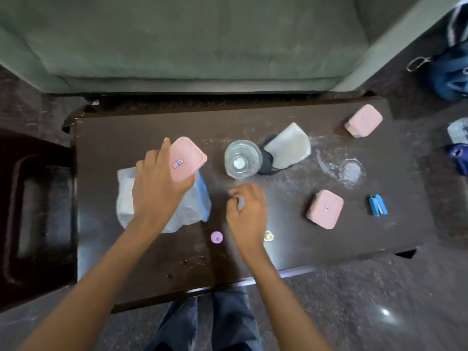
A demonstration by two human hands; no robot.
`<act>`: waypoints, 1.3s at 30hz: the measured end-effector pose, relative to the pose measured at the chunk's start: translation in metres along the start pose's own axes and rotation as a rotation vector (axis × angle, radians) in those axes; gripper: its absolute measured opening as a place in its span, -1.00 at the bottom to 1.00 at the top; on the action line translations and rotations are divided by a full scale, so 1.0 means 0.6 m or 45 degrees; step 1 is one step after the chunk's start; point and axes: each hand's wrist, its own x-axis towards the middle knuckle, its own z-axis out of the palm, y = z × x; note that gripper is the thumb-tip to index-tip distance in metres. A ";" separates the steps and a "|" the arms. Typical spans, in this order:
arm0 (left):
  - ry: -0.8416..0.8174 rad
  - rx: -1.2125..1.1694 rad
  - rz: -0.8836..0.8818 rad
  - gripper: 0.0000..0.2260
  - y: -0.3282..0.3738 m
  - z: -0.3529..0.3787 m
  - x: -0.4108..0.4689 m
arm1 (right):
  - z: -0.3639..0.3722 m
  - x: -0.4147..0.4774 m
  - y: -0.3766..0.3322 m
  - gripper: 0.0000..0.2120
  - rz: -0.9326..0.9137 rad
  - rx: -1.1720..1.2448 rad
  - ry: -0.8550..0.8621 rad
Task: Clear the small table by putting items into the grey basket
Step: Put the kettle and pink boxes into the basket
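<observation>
Nearest on the dark wooden counter [126, 138], a small round pink cap [217, 236] lies on the near side of the clear glass tumbler [243, 159]. Between cap and tumbler, the right hand [247, 209] has its grip curled, pinching a small grey object [240, 202] too blurred to name. Left of the tumbler, the left hand [157, 183] grips a square pink-lidded plastic box [186, 159], seemingly raised over a crumpled clear plastic bag [164, 201]. Right of the tumbler sit a second pink-lidded box [325, 209] and a blue stapler [377, 205]. A third pink-lidded box [363, 120] lies farther off to the right.

This looks like the pick-up step, with both hands loaded. The next move calls for carrying both items to the grey basket, which I cannot make out here.
</observation>
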 end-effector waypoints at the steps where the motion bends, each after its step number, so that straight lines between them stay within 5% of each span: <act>1: -0.016 -0.004 0.025 -0.23 0.011 0.009 -0.009 | -0.019 0.008 0.024 -0.79 0.017 -0.095 0.036; 5: -0.070 -0.109 0.020 -0.23 0.053 0.028 -0.030 | -0.104 0.035 0.137 -0.69 0.082 -0.590 0.128; 10: -0.053 -0.011 0.056 -0.44 0.063 0.037 -0.031 | -0.173 0.074 0.236 -0.02 0.499 -1.107 -0.418; 16: -0.005 0.025 0.060 -0.38 0.061 0.039 -0.029 | -0.185 0.090 0.269 -0.04 0.420 -1.146 -0.506; 22: 0.036 -0.024 -0.009 -0.44 0.036 -0.009 -0.042 | -0.201 0.056 0.130 -0.08 0.257 -0.978 -0.503; 26: 0.143 -0.094 -0.118 -0.31 -0.013 -0.097 -0.065 | -0.166 0.012 -0.032 -0.04 0.022 -0.629 -0.642; 34: 0.422 -0.180 -0.313 -0.16 -0.239 -0.227 -0.056 | 0.079 -0.062 -0.277 -0.03 -0.435 -0.394 -0.839; 39: 0.676 -0.313 -0.441 -0.33 -0.371 -0.299 -0.012 | 0.202 -0.094 -0.367 -0.01 -0.492 -0.364 -0.879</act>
